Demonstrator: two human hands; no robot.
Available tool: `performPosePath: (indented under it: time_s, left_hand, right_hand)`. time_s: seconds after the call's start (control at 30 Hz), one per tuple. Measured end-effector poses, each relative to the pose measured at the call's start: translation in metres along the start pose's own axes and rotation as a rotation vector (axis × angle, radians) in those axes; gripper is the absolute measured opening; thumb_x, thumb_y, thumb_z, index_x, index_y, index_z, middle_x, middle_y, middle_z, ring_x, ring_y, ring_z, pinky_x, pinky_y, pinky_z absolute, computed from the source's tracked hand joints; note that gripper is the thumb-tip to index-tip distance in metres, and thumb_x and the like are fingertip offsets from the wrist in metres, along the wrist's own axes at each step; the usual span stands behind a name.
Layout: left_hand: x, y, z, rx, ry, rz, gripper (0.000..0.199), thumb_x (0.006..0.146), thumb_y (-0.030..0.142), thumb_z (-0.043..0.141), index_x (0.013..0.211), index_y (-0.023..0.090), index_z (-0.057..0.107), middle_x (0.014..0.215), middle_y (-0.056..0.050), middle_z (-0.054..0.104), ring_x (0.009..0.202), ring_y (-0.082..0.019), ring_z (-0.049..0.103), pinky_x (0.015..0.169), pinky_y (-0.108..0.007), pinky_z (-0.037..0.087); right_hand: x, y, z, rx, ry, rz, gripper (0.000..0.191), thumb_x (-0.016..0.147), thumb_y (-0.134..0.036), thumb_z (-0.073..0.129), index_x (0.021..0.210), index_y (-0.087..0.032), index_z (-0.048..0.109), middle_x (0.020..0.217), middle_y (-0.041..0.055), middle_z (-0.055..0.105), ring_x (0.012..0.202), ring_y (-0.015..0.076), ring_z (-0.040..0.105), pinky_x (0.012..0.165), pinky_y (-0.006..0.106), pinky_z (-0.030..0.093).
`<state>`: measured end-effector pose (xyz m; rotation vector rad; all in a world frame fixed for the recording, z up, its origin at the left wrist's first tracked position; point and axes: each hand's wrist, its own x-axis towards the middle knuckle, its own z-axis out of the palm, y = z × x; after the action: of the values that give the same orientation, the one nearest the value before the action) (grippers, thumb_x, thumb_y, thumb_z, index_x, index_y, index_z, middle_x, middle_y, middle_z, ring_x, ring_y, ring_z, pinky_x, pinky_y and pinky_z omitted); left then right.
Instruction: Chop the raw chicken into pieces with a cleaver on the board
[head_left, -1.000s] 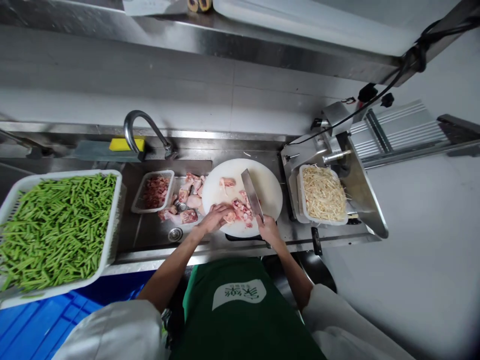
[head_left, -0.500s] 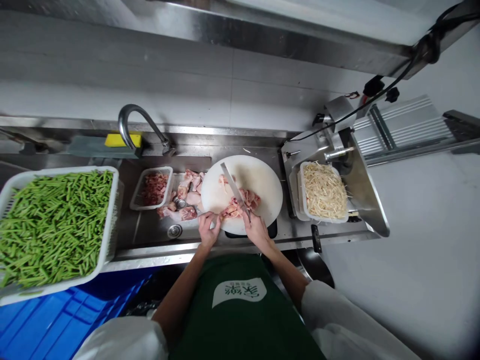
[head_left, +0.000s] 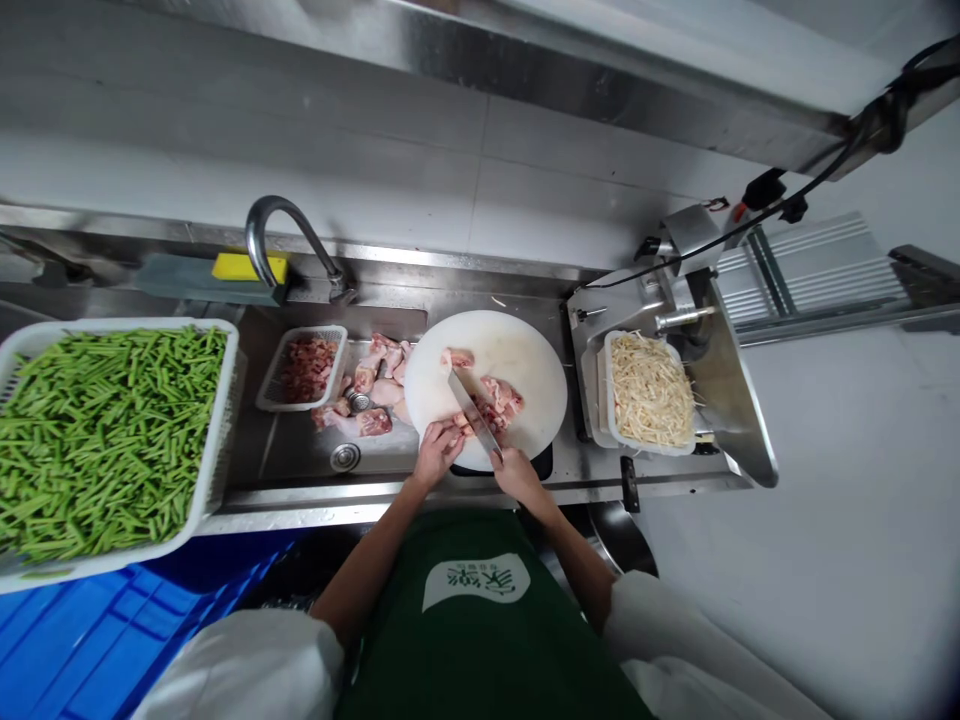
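Note:
A round white cutting board lies over the right side of the sink. My right hand is wrapped round the handle of a knife, whose blade slants up and left across the raw meat. With its fingers bent, my left hand presses on a piece of meat just left of the blade. Cut raw meat is heaped to the right of the blade, and a separate meat piece sits farther back on the board. Raw chicken legs lie in the sink beside the board.
A small white basket of chopped meat stands in the sink under a curved faucet. At left is a large basket of cut green beans. A tub of bean sprouts sits by a metal machine at right.
The knife blade has come down and nearer to me over the meat. My left hand has moved right, onto the meat close to the blade. The camera view has shifted slightly.

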<state>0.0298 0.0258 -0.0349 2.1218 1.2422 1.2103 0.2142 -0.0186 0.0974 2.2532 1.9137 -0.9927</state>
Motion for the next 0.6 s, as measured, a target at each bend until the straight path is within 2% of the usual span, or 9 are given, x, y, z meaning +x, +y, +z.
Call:
performPosePath:
  time_s: [0.07,0.17,0.23,0.37,0.47,0.6]
  left_hand:
    - [-0.004,0.001,-0.006,0.023,0.106,-0.044,0.016,0.091,0.030,0.065,0.105,0.021,0.064,0.102,-0.009,0.063,0.100,-0.022,0.061,0.088,-0.039,0.054]
    - [-0.010,0.001,-0.012,0.084,0.198,-0.100,0.017,0.089,0.032,0.068,0.101,0.021,0.064,0.101,-0.009,0.063,0.100,-0.023,0.061,0.090,-0.042,0.052]
    - [-0.011,0.000,-0.013,0.077,0.139,-0.064,0.019,0.089,0.032,0.068,0.103,0.021,0.065,0.104,-0.009,0.064,0.103,-0.024,0.060,0.092,-0.043,0.052]
    - [-0.008,-0.006,-0.005,0.011,-0.061,-0.002,0.022,0.093,0.030,0.062,0.113,0.023,0.066,0.108,-0.010,0.064,0.106,-0.023,0.060,0.093,-0.042,0.054]
    - [-0.006,-0.009,0.001,0.012,-0.091,-0.010,0.023,0.093,0.028,0.060,0.114,0.023,0.067,0.108,-0.010,0.063,0.106,-0.023,0.060,0.094,-0.043,0.054]
    - [-0.006,-0.010,0.004,0.027,-0.101,0.028,0.024,0.093,0.030,0.063,0.114,0.022,0.067,0.110,-0.011,0.063,0.107,-0.023,0.059,0.095,-0.043,0.053]
  right_hand:
    - [-0.010,-0.009,-0.011,0.023,0.104,-0.036,0.042,0.104,-0.033,0.035,0.113,-0.015,0.072,0.098,0.0151,0.076,0.095,0.0244,0.072,0.083,0.027,0.048]
    - [-0.014,-0.026,-0.014,0.102,0.276,-0.136,0.047,0.106,-0.036,0.028,0.130,-0.016,0.064,0.106,0.0150,0.075,0.098,0.0241,0.071,0.087,0.028,0.048]
    - [-0.008,-0.033,-0.006,0.122,0.248,-0.145,0.047,0.106,-0.033,0.029,0.133,-0.014,0.062,0.109,0.0168,0.074,0.102,0.0249,0.070,0.089,0.029,0.049]
    - [0.017,-0.032,0.020,0.095,0.085,-0.052,0.045,0.100,-0.024,0.043,0.140,-0.011,0.056,0.119,0.0191,0.070,0.109,0.0258,0.068,0.095,0.031,0.049]
    - [0.029,-0.023,0.027,0.114,0.093,-0.066,0.049,0.098,-0.027,0.049,0.146,-0.015,0.051,0.125,0.0168,0.068,0.115,0.0254,0.065,0.096,0.031,0.049]
    - [0.025,-0.012,0.023,0.144,0.090,-0.085,0.046,0.099,-0.032,0.049,0.143,-0.018,0.055,0.116,0.0126,0.073,0.111,0.0242,0.066,0.092,0.029,0.050]
